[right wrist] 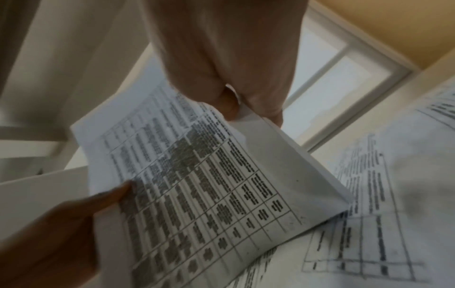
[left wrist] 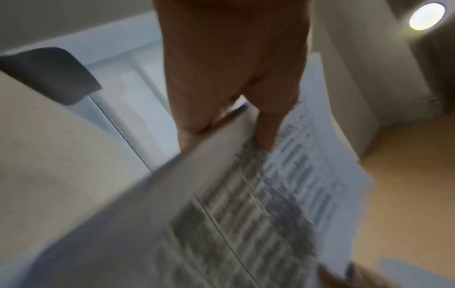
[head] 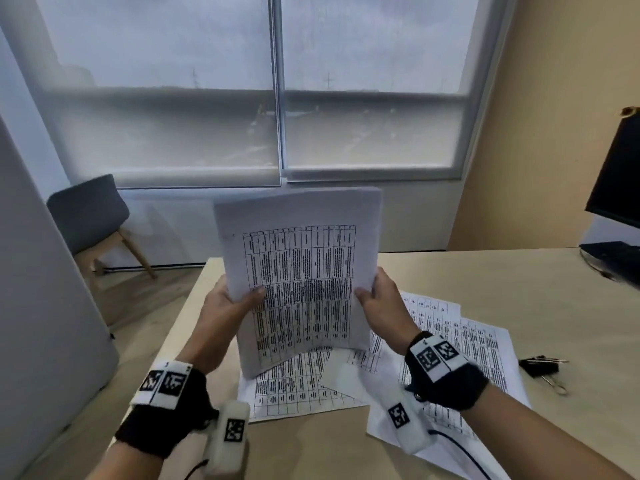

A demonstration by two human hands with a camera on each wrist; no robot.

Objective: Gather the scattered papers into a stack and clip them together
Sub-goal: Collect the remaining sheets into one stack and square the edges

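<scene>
Both hands, left hand [head: 227, 303] and right hand [head: 384, 301], pinch the upright paper stack [head: 301, 271] between thumb and fingers.

Matt printed paper stack [head: 301, 271]

Table text on the held stack [head: 301, 282] too blurred to read, monitor [head: 618, 174] cut off at right edge

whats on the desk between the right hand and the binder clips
Loose printed sheets lie spread across that stretch of desk, short of the binder clips; the head view shows it.
</scene>
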